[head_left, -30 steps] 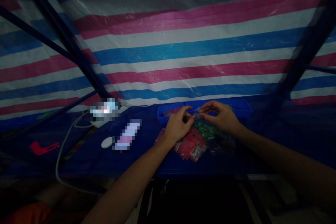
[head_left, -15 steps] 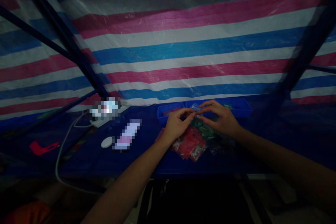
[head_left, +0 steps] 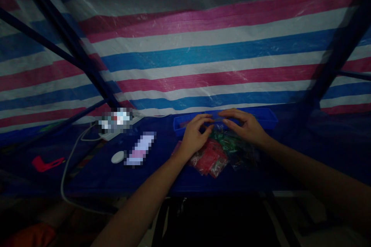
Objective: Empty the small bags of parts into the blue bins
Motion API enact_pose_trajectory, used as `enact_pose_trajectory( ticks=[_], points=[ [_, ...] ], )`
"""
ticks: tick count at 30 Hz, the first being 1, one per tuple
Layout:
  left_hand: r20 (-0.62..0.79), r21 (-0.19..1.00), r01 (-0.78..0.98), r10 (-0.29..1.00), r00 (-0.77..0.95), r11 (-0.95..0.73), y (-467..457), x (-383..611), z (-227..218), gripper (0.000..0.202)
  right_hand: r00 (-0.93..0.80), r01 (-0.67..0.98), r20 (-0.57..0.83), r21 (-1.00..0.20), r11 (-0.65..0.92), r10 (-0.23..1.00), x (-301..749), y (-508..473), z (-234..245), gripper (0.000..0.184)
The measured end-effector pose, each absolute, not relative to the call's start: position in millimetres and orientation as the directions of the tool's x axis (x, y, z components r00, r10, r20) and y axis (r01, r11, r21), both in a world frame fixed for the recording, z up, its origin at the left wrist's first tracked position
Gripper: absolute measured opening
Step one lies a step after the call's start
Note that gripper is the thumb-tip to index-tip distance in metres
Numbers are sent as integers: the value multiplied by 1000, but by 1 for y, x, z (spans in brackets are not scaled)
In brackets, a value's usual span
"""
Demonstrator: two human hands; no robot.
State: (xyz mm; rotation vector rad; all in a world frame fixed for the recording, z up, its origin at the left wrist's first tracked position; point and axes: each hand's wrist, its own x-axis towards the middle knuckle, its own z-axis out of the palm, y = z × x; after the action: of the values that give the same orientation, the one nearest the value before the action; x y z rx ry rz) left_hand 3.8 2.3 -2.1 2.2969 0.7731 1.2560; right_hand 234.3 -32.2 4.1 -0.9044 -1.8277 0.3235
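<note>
My left hand [head_left: 197, 135] hovers over the near side of the blue trays, its fingers curved and the thumb apart from them. Facing it, my right hand [head_left: 245, 125] has its fingers stretched out and its thumb spread. Nothing shows firmly gripped in either hand; the small gap between the fingertips is dim. Beneath them lie red items in clear plastic bags [head_left: 210, 158], and green items in clear bags [head_left: 228, 141] sit to the right. Behind the hands stand a smaller blue tray [head_left: 179, 123] and a longer blue tray [head_left: 268, 117].
Left on the blue table [head_left: 185, 185] are a blurred phone-like screen [head_left: 142, 148], a round white object [head_left: 118, 157] and a white power strip [head_left: 116, 133] with a cable. A red object [head_left: 48, 163] lies farther left. Blue frame bars and a striped sheet [head_left: 203, 58] stand behind.
The fingertips have parted slightly, and my right hand's fingers have straightened. A small clear bag seen between the hands before no longer shows plainly there.
</note>
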Motion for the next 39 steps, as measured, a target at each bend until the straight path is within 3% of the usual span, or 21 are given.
enact_pose_trajectory(
  ticks=[4,7,10,13,19,24,30,35,39],
  points=[
    [626,476,343,586,515,-810,2,2,-4,18,-54,608,770,-480,633,636,247,-23,2,43],
    [566,429,378,571,595,-820,4,2,-9,20,-131,723,786,-342,601,605,255,-15,-5,48],
    [521,417,413,585,622,-810,8,2,-14,23,-291,762,706,-237,602,646,258,-7,-15,29],
    [497,445,395,588,638,-804,11,3,-18,22,-342,768,659,-214,603,670,256,-4,-21,20],
    [467,515,353,601,649,-781,12,6,-20,21,-290,732,688,-289,617,665,253,-7,-19,19],
    [531,528,360,630,567,-769,8,5,-13,15,-234,674,715,-369,640,659,249,-12,-14,21],
    [525,637,260,655,543,-726,5,7,-13,9,-252,459,571,-640,616,781,241,-18,-15,34],
    [518,736,156,697,496,-659,4,9,-16,29,-179,406,485,-756,513,856,237,-16,-20,25],
    [466,760,223,751,468,-610,3,6,-14,37,-87,300,461,-833,464,883,234,-18,-17,28]
  ],
)
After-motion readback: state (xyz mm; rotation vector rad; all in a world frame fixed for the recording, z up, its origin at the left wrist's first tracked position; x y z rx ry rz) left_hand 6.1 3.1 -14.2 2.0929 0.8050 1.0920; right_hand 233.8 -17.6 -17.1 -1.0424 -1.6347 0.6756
